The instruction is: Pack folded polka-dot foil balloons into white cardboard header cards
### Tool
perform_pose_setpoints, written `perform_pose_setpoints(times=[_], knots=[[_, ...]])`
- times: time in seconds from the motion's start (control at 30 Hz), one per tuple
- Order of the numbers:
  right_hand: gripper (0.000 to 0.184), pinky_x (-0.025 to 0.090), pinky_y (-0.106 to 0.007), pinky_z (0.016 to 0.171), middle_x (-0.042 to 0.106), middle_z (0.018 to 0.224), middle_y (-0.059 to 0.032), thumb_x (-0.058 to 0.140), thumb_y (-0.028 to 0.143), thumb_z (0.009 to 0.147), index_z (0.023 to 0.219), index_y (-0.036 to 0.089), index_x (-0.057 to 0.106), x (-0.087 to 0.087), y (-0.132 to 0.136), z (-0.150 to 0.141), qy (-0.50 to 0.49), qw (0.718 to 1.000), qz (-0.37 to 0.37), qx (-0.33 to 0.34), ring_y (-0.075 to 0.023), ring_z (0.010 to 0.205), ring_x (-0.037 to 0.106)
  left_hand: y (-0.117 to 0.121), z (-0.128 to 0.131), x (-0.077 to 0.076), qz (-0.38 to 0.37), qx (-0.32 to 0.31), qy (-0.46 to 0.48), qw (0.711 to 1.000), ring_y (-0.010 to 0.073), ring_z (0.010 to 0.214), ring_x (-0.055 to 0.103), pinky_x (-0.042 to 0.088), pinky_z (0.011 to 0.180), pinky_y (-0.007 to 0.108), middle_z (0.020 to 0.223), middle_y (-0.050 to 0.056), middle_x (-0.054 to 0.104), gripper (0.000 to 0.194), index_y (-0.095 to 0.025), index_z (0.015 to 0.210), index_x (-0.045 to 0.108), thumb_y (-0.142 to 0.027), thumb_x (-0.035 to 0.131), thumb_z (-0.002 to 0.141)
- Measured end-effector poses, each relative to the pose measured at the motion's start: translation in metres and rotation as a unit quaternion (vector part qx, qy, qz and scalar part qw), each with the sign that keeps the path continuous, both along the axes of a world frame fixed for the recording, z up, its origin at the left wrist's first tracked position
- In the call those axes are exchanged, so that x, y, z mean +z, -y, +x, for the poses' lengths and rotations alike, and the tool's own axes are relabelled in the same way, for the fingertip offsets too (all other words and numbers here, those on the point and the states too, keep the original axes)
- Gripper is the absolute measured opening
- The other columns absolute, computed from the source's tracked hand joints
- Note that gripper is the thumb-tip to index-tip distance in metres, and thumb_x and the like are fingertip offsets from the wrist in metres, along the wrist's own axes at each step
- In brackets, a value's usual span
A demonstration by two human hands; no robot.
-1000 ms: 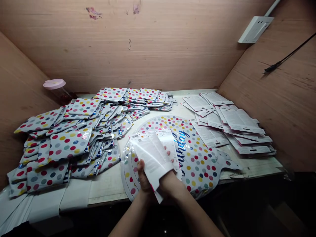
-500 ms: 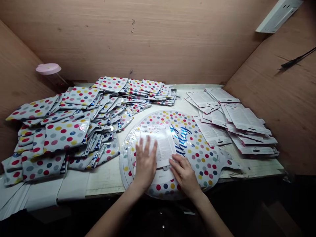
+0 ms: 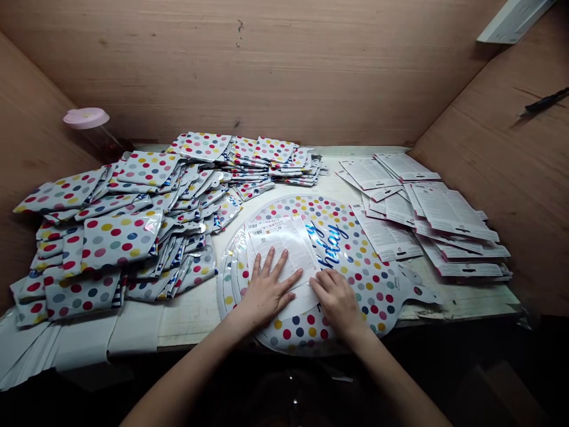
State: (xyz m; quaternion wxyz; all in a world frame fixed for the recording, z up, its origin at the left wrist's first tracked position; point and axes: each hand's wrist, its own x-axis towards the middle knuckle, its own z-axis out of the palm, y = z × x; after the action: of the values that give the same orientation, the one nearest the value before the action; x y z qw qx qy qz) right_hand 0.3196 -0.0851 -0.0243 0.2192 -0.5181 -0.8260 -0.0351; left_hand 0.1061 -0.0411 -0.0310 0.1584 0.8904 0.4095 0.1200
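A flat foil balloon with coloured dots and blue lettering lies in front of me on the table. On its left part rests a white printed packet with small text and a barcode strip. My left hand is open, palm down, fingers spread across the packet's lower half. At the packet's lower right edge, my right hand has its fingers curled together. What those fingers pinch, if anything, is hidden. Under the packet, a white rounded piece shows between the hands.
Folded dotted foil balloons are heaped along the left and back. Several white printed packets lie overlapping on the right. A cup with a pink lid stands in the back left corner. Wooden panels enclose the table.
My left hand has come down flat on the packet with its fingers spread. My right hand's fingers have curled in at the packet's edge. The packet has turned a little.
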Motion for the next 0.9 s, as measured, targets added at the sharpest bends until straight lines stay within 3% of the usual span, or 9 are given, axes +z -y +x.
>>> perform_pose_setpoints(times=[0.13,0.23,0.4,0.57,0.77,0.9], knots=[[0.02,0.051,-0.043,0.079,0.06,0.096,-0.0116,0.051,0.012,0.087,0.101,0.017,0.065,0.011,0.0,0.0,-0.12,0.988,-0.088,-0.035,-0.0277,0.094,0.055,-0.001,0.0,0.002,-0.003,-0.006,0.006,1.0,0.0414,0.145,0.005,0.002,0.11,0.067,0.162,0.002,0.013,0.054,-0.043,0.14,0.042,-0.04,0.057,0.089],[0.013,0.052,-0.039,0.077,0.057,0.085,-0.0072,0.052,0.02,0.091,0.09,0.019,0.065,0.008,-0.01,-0.01,-0.231,0.966,-0.113,-0.035,-0.0233,0.086,0.056,0.001,0.0,0.002,0.001,-0.01,-0.003,1.0,0.041,0.145,0.004,0.002,0.111,0.067,0.162,0.004,0.013,0.055,-0.042,0.142,0.04,-0.041,0.057,0.089],[0.015,0.05,-0.038,0.075,0.055,0.078,-0.0041,0.055,0.019,0.09,0.078,0.02,0.065,0.0,-0.019,-0.014,-0.287,0.948,-0.13,-0.044,-0.0213,0.08,0.055,0.005,0.0,0.0,0.013,-0.007,-0.018,1.0,0.0408,0.146,0.002,0.002,0.11,0.067,0.162,0.005,0.009,0.057,-0.041,0.144,0.036,-0.044,0.054,0.09],[0.016,0.048,-0.034,0.075,0.055,0.077,-0.0035,0.053,0.016,0.091,0.077,0.02,0.06,0.0,-0.016,-0.008,-0.231,0.966,-0.114,-0.017,-0.0206,0.081,0.053,0.006,-0.002,0.005,0.0,-0.028,-0.011,1.0,0.0462,0.144,0.0,-0.001,0.109,0.068,0.162,0.01,0.007,0.088,-0.037,0.147,0.032,-0.074,0.057,0.072],[0.02,0.043,-0.039,0.074,0.055,0.083,-0.0079,0.044,0.02,0.095,0.078,0.018,0.056,-0.014,-0.021,-0.012,-0.139,0.984,-0.106,-0.016,-0.0238,0.082,0.05,0.007,-0.003,0.007,-0.011,-0.029,-0.024,0.999,0.0447,0.144,-0.003,-0.004,0.109,0.066,0.162,0.012,0.007,0.094,-0.036,0.147,0.032,-0.08,0.054,0.067],[0.022,0.041,-0.039,0.073,0.057,0.087,-0.0084,0.04,0.019,0.095,0.081,0.018,0.056,-0.003,0.006,-0.006,-0.091,0.988,-0.119,0.022,-0.0238,0.083,0.05,0.005,-0.004,0.008,-0.03,-0.039,-0.014,0.999,0.047,0.143,-0.006,-0.008,0.108,0.067,0.162,0.011,0.005,0.109,-0.035,0.147,0.032,-0.086,0.057,0.055]])
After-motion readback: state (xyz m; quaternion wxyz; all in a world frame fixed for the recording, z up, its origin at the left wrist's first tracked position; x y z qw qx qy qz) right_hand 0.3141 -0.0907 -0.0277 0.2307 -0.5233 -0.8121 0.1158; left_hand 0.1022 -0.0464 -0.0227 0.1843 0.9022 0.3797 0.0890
